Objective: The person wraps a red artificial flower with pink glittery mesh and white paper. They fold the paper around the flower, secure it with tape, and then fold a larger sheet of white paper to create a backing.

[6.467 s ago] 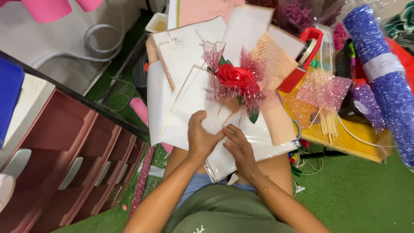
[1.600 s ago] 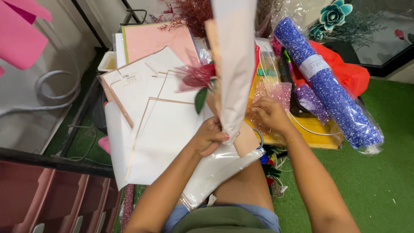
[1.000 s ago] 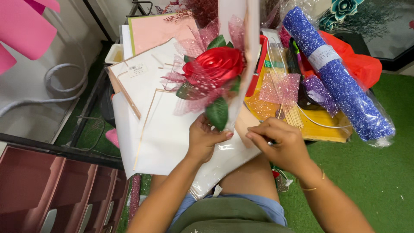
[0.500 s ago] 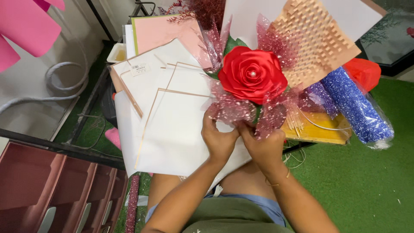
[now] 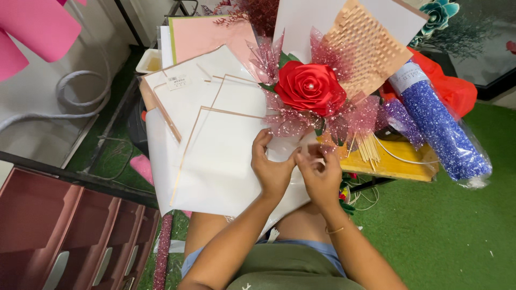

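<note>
A red fabric rose (image 5: pixel 310 87) with pink glitter mesh around it stands upright in front of me, backed by white wrapping paper (image 5: pixel 314 21) and a tan woven mesh sheet (image 5: pixel 365 45). My left hand (image 5: pixel 271 166) grips the gathered base of this bouquet from the left. From the right, my right hand (image 5: pixel 321 174) pinches the same base, fingertips meeting the left hand. Both hands rest over a stack of white sheets with gold edges (image 5: pixel 215 156) lying on my lap.
A blue glitter roll (image 5: pixel 438 126) lies at the right beside a red bag (image 5: pixel 457 91). Wooden sticks (image 5: pixel 368 147) lie on a yellow board (image 5: pixel 398 164). A pink sheet (image 5: pixel 207 37) is at the back, dark red trays (image 5: pixel 70 231) at the lower left, green carpet (image 5: pixel 451 231) at the right.
The bouquet was turned from edge-on to face me, then drifted a little left. My right hand moved in from the right to join the left at its base.
</note>
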